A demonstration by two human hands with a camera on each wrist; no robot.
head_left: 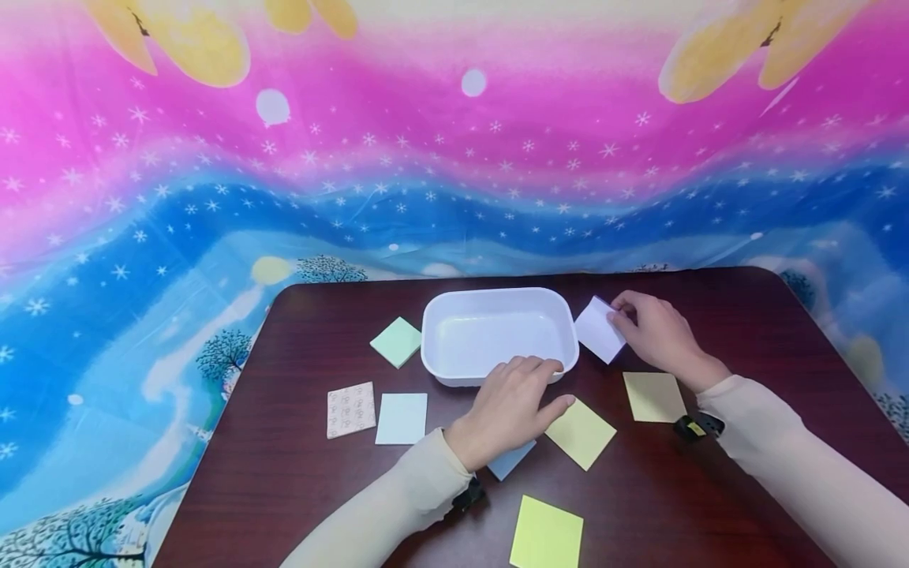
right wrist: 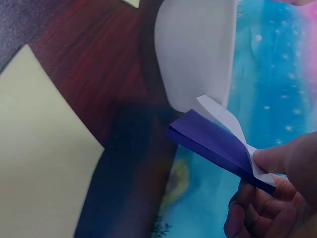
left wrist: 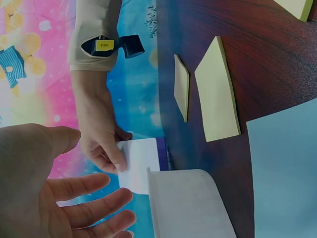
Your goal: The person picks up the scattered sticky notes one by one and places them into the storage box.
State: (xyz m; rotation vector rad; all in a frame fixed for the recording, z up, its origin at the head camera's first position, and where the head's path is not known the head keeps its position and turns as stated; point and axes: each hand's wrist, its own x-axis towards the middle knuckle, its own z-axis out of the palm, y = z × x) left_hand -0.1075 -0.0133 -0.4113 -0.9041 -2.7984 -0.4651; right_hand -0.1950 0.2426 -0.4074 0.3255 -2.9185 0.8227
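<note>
My right hand pinches a purple sticky note pad by one edge, thumb above and fingers beneath. On top of it a white sheet curls up at its far end in the right wrist view. The pad is held just right of a white plastic tub. Over the tub's near right rim hovers my left hand, its fingers loosely spread with nothing between them in the left wrist view. Under that hand a blue pad is partly hidden. A pale yellow pad lies beside the left thumb.
Left of the tub lie a mint green pad, a pink patterned pad and a pale blue pad. A tan pad is below the right wrist. Near the front is a bright yellow pad. A patterned cloth hangs behind the table.
</note>
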